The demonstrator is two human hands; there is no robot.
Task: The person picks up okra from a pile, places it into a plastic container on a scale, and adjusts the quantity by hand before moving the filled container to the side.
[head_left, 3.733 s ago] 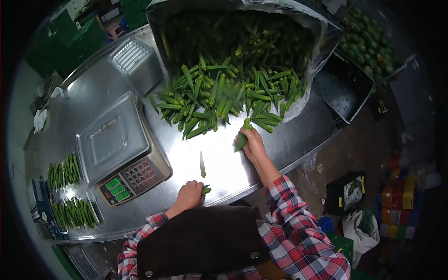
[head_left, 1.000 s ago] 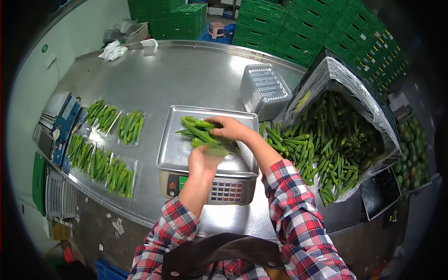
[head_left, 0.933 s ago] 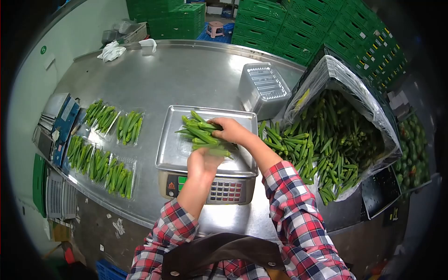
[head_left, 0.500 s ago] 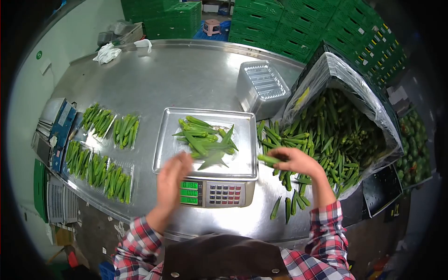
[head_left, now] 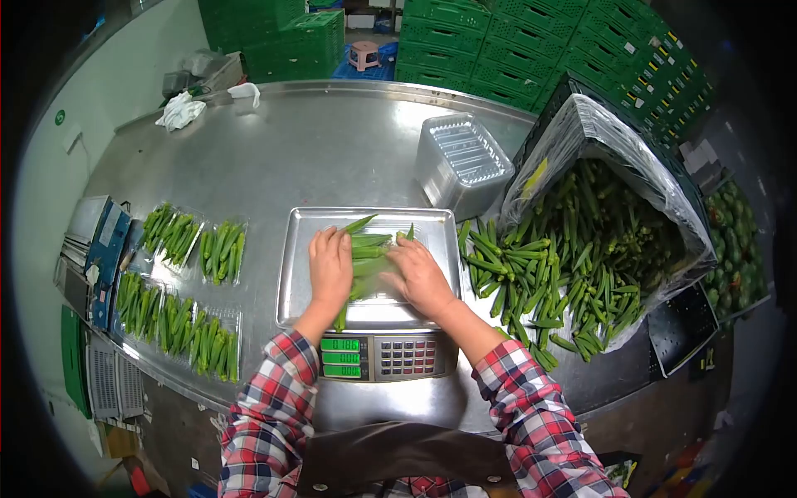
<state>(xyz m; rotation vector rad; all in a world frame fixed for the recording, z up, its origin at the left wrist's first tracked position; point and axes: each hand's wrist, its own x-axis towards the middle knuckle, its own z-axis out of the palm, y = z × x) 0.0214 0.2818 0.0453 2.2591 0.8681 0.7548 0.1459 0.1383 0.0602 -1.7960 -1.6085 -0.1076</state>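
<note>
Green okra pods (head_left: 366, 249) lie on the metal tray (head_left: 303, 224) of a weighing scale, whose green display (head_left: 341, 358) is lit. My left hand (head_left: 331, 267) rests over the left side of these pods, its fingers together against them. At their right side is my right hand (head_left: 418, 275), with bent fingers blurred by motion; whether it pinches a pod is unclear. One pod sticks out below my left hand over the tray's front edge. To the right, a large heap of okra (head_left: 531, 274) spills from a plastic-lined crate (head_left: 639, 149).
Clear trays packed with okra (head_left: 178, 324) stand at the left. Behind the scale is a stack of empty clear containers (head_left: 466, 158). A white cloth (head_left: 180, 111) lies at the table's far left edge. Green crates (head_left: 465, 41) are piled beyond the table.
Both hands have come onto the scale's pods, my right hand moving left from the heap with the pod it held. The loose pods at the table's front right have left that spot.
</note>
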